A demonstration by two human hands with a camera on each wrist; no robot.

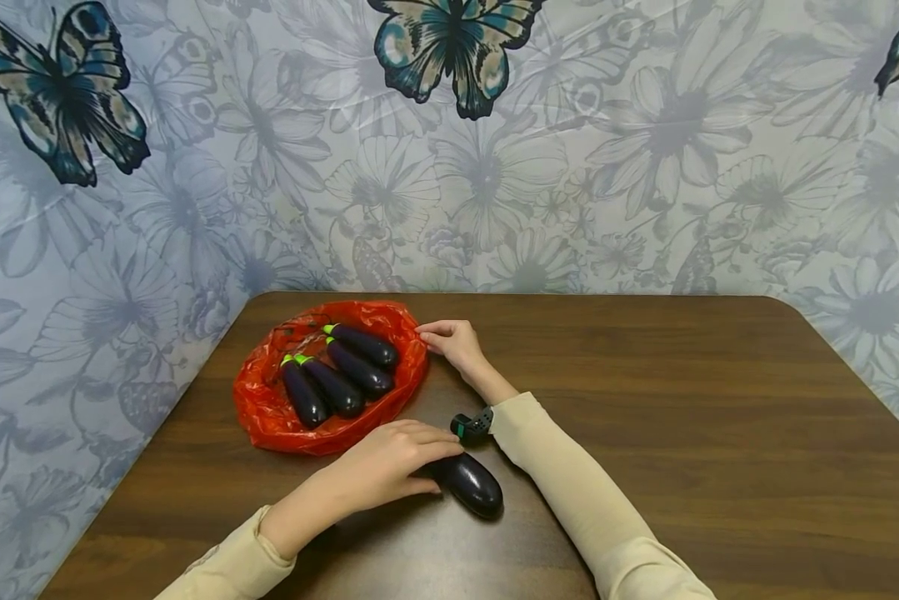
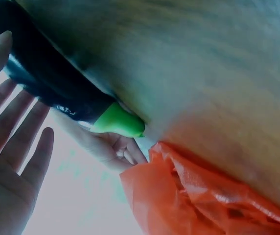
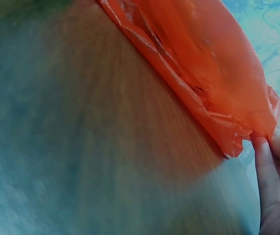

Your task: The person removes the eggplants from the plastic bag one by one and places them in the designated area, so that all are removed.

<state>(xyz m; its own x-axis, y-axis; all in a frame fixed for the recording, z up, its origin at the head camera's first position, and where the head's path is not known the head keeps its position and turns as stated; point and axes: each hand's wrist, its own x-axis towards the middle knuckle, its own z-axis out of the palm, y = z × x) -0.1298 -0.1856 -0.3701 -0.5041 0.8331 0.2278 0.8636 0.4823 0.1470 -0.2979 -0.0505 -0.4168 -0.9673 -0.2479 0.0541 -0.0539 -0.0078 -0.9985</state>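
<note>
Head view: wooden tabletop (image 1: 689,400) runs right of the crinkled plastic bag (image 1: 265,423) to a rounded corner; four eggplants (image 1: 332,386) lie inside. Left wrist: left hand (image 2: 5,178) grasps a smooth, oblong eggplant (image 2: 52,73) near the bag. Right wrist: right hand (image 3: 276,213) pinches the bag's edge.

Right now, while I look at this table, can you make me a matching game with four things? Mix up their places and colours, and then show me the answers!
Things:
1. Plastic bag
2. Loose eggplant
3. Right grip
4. Four eggplants

Clues:
A. Partly hidden by the left grip
B. Lying inside the bag
C. Bright red
D. Pinching the bag's edge

Right pairs: 1-C, 2-A, 3-D, 4-B
</note>
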